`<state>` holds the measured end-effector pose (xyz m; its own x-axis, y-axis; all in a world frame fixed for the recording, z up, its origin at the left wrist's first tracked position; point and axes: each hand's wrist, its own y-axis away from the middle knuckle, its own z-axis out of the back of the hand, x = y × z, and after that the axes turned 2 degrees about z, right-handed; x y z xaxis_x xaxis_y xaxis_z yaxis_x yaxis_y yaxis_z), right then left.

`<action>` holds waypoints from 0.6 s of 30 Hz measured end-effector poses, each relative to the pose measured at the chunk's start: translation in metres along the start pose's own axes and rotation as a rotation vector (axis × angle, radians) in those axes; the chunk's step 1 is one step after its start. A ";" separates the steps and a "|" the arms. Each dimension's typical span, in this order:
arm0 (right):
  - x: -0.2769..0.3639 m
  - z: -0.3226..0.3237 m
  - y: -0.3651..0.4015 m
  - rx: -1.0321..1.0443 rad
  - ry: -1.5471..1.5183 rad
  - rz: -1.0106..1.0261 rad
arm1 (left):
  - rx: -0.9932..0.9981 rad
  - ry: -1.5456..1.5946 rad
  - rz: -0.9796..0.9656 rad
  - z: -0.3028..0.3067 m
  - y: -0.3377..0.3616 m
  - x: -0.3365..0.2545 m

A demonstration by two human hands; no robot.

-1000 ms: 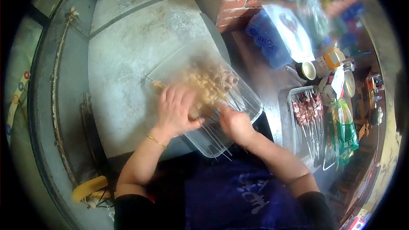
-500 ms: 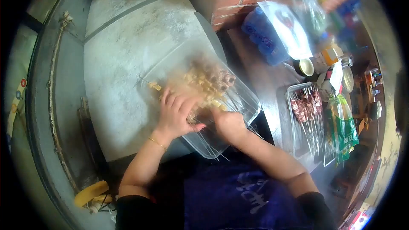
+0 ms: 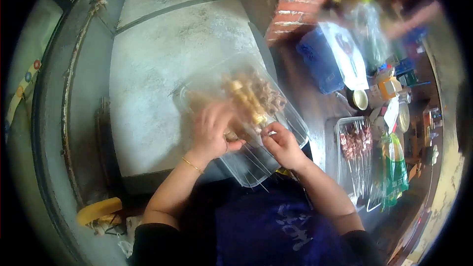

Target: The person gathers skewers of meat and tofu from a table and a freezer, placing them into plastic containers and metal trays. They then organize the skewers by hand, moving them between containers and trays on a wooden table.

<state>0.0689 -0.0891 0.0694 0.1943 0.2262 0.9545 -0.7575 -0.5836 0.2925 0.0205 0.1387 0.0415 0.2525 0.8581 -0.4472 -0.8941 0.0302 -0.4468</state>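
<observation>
A clear tray holds skewered food, its thin sticks pointing toward my body. Over its left part is my left hand, with the thumb apart from the other fingers, which are blurred and partly hidden in the haze. My right hand is closed in a pinch at the near end of a yellow skewered piece; what its fingertips grip is too small to make out. Greyish-brown skewered meat lies at the tray's far right side. Haze covers the tray's left part.
A pale worktop extends to the left and beyond. On the right stand a metal tray of red meat skewers, a green package, a small bowl and a blue wrapped pack. A brick pillar rises behind.
My right hand has shifted slightly right and its fingers now show in a pinch. My left hand stays over the tray's left part. The whole view has shifted a little.
</observation>
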 end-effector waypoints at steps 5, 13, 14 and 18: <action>0.021 0.020 0.006 -0.080 -0.216 -0.092 | 0.292 0.021 -0.023 0.016 -0.020 -0.017; 0.011 0.039 0.007 0.004 -0.365 -0.156 | 0.794 -0.106 -0.118 0.018 -0.059 -0.018; 0.012 0.039 0.007 0.019 -0.400 -0.156 | 0.858 -0.103 -0.134 0.022 -0.060 -0.015; 0.031 0.025 0.003 0.052 -0.490 -0.141 | 0.801 0.196 -0.054 0.045 -0.053 0.000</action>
<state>0.0885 -0.1031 0.1012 0.5716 -0.0795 0.8167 -0.6730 -0.6148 0.4112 0.0511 0.1599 0.1005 0.2960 0.7422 -0.6013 -0.8531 0.4886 0.1831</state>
